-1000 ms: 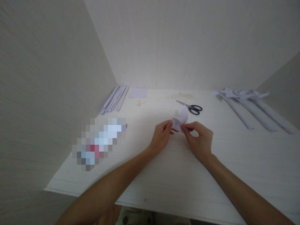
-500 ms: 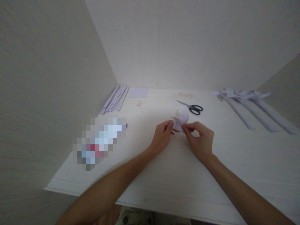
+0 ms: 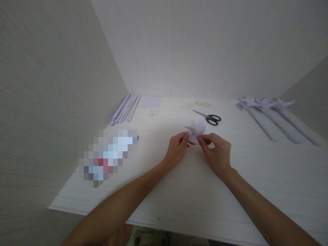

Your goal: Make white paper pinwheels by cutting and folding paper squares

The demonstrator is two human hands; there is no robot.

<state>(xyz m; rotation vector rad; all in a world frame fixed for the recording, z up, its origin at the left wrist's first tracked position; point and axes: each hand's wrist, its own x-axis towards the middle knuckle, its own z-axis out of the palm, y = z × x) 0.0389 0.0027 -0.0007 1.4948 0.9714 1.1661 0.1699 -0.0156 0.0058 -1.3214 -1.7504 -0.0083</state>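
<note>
Both hands meet over the middle of the white table (image 3: pixel 194 191). My left hand (image 3: pixel 176 149) and my right hand (image 3: pixel 216 152) each pinch a small piece of pale lilac paper (image 3: pixel 197 130) from opposite sides. The paper is partly folded, with one curved flap standing up behind my fingertips. Just beyond it lie black-handled scissors (image 3: pixel 211 118), closed, apart from both hands.
A bundle of rolled lilac paper sticks (image 3: pixel 125 108) and a flat lilac sheet (image 3: pixel 151 101) lie at the back left. Several finished paper pinwheels on sticks (image 3: pixel 271 116) lie at the back right. A blurred-out object (image 3: pixel 109 155) rests near the left edge. Walls enclose three sides.
The hands stay almost in place, and the paper's flaps shift slightly between my fingers.
</note>
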